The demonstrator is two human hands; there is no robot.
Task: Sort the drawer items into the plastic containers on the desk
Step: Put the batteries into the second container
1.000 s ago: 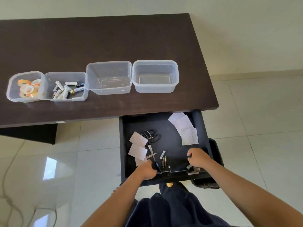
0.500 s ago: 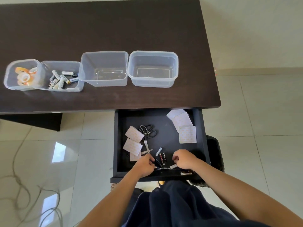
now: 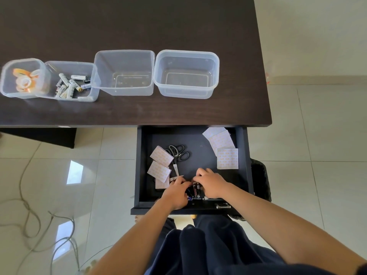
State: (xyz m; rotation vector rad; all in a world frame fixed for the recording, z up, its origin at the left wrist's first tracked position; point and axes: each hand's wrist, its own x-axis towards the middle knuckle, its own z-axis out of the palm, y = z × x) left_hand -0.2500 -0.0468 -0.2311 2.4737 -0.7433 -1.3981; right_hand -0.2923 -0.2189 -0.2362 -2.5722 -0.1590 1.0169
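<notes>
Along the dark brown wooden table [image 3: 139,26], four clear plastic containers are sitting in a row: the far-left small tub [image 3: 7,84] is holding orange-and-white tape rolls [image 3: 24,80], the next low tub [image 3: 87,97] is holding a heap of white and black batteries [image 3: 69,85], and the two larger tubs to the right, the square one [image 3: 124,56] and the rounded one [image 3: 186,54], are standing with nothing visible inside. Below the table's near edge, the open black drawer [image 3: 143,165] is still carrying plenty: on its left, white sticker sheets with orange print [image 3: 160,155], then black-handled scissors [image 3: 177,152] and a second, smaller pair [image 3: 175,178], and on the far right three more such sheets [image 3: 227,158]. At the drawer's near middle both hands are working over a small cluster of dark batteries [image 3: 196,189]; the left hand [image 3: 175,193] is curling its fingers down among them and the right hand [image 3: 211,184] is pinching at the same cluster, though whether either grip is actually holding a battery cannot be told. By this look the tape is sorted, the batteries are nearly done, and the scissors and sheets are waiting for the two unfilled tubs.
</notes>
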